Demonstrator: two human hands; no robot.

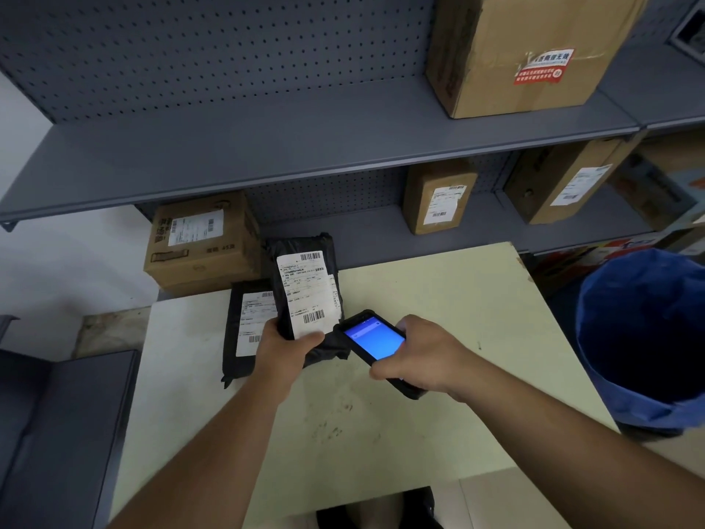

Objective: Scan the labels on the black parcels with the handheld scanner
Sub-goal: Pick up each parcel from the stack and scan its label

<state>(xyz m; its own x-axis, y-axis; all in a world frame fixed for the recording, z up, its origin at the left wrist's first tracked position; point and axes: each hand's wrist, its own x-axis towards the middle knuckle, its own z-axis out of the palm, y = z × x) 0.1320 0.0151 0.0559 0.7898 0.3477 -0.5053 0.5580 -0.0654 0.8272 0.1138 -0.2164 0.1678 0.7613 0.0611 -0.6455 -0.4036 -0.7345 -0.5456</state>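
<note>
My left hand (284, 347) grips the lower edge of a black parcel (301, 250), tilted upright above the pale table (438, 299), its white barcode label (307, 294) facing me. My right hand (423, 355) holds the black handheld scanner (372, 339), its blue screen lit, its top end close to the label's lower right corner. A second black parcel (238, 360) with its own white label lies flat on the table behind and left of the held one.
A blue-lined bin (644, 337) stands at the table's right. Grey metal shelves (305, 162) behind hold several cardboard boxes; one box (202, 242) sits just beyond the table's far left corner. A dark grey surface (57, 433) lies to the left.
</note>
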